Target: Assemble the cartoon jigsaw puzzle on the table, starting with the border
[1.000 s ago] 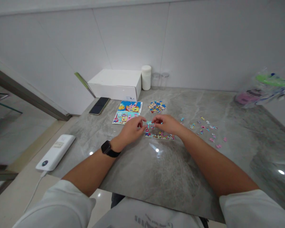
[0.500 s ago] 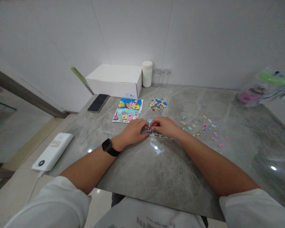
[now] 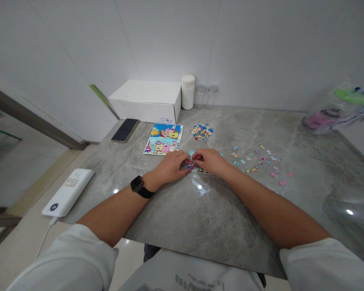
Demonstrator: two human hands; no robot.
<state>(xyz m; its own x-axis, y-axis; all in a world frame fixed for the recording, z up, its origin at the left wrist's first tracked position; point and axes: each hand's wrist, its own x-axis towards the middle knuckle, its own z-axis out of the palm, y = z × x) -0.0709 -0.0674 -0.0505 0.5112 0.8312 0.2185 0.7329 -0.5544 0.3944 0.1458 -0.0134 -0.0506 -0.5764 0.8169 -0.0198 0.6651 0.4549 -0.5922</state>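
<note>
A small, partly assembled jigsaw puzzle [image 3: 201, 170] lies flat before me, mostly covered by my hands. Curled around its left edge, my left hand [image 3: 172, 165] steadies it with thumb and forefinger. My right hand [image 3: 211, 160] reaches over the puzzle from the right, its fingertips pinched on a jigsaw piece at the left part; the fingers largely hide that piece. To the right are scattered several loose jigsaw pieces [image 3: 261, 159], pink, yellow and light blue. Beyond my hands sits a heap of blue and yellow pieces [image 3: 202, 131]. Two cartoon picture cards [image 3: 163, 146] lie at the back left.
Along the wall stand a white box [image 3: 145, 109], a white bottle [image 3: 187, 93] and two clear jars [image 3: 206, 97]. A phone [image 3: 125, 130] and a cabled white power bank [image 3: 68, 192] are on the left. A plastic bag [image 3: 327, 117] with pink and green contents sits far right.
Both hands stay nearly in place at the puzzle; the right fingertips shift very slightly. The view tilts a little. Loose pieces, heap and cards look unmoved.
</note>
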